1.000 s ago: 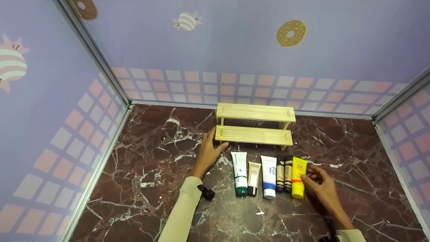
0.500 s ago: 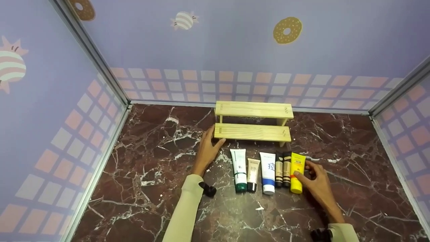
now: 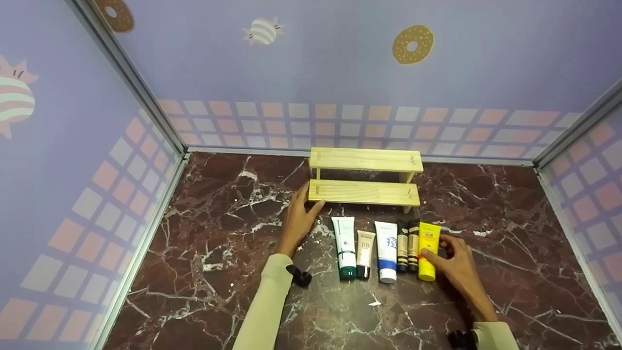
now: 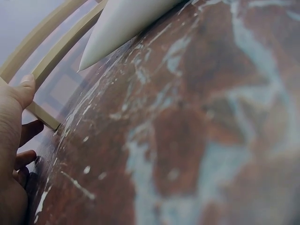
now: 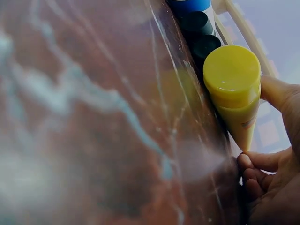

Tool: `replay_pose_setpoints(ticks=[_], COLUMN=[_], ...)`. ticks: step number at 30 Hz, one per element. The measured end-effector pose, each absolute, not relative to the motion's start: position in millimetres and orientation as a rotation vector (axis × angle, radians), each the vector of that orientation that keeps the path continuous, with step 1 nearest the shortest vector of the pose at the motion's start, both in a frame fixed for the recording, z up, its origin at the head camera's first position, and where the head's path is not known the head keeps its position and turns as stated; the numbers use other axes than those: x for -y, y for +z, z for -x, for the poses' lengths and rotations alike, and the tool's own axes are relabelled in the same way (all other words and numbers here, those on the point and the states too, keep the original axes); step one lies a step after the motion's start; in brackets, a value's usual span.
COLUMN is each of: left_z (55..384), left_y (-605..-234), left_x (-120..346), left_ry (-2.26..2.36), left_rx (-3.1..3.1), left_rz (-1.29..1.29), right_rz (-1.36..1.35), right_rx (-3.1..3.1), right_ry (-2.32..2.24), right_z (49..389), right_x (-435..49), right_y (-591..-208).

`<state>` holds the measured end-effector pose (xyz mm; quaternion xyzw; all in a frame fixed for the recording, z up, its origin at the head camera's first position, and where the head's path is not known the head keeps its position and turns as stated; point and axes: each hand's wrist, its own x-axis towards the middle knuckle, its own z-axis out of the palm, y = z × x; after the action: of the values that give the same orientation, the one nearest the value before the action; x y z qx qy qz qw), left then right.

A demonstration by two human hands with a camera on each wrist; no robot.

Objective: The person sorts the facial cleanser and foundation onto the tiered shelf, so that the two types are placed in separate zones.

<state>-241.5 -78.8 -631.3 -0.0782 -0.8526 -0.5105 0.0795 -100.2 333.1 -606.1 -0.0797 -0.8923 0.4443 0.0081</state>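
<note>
My left hand [image 3: 297, 219] grips the left end of a two-step wooden shelf [image 3: 363, 192], its thumb on the lower step's front and fingers at the side. In the right wrist view, my right hand [image 5: 281, 173] pinches a yellow squeeze tube [image 5: 232, 77], thumb on one face and fingertips at the flat end. The head view shows this yellow tube [image 3: 428, 253] as the rightmost of a row lying on the table, cap toward me. Left of it lie two slim dark-and-beige tubes [image 3: 407, 245], a white-and-blue tube [image 3: 387, 253], a small beige BB tube [image 3: 365, 253] and a white-and-green tube [image 3: 345, 248].
The shelf's upper step [image 3: 365, 159] stands close to the back wall [image 3: 340, 63]. Patterned panels [image 3: 97, 170] enclose the sides. A reddish-brown marbled tabletop [image 3: 209, 291] runs under everything, with small white specks on it.
My right thumb has slid left, from the yellow tube's right edge onto its face. My left hand keeps its place at the shelf. The head view has shifted slightly.
</note>
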Motion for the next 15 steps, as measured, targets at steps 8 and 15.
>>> replay_pose_setpoints(ticks=[8,15], left_z=[238.7,241.8], left_y=[-632.9,-630.6], left_x=[78.2,77.7], left_ry=[-1.497,-1.484], left_rx=[2.555,2.562], left_rz=[0.226,0.228], right_rz=[0.366,0.408], right_rx=[2.899,2.975], right_ry=[1.364,1.306], right_z=[102.2,111.9], right_x=[-332.6,-335.7], right_y=[-596.8,-591.4])
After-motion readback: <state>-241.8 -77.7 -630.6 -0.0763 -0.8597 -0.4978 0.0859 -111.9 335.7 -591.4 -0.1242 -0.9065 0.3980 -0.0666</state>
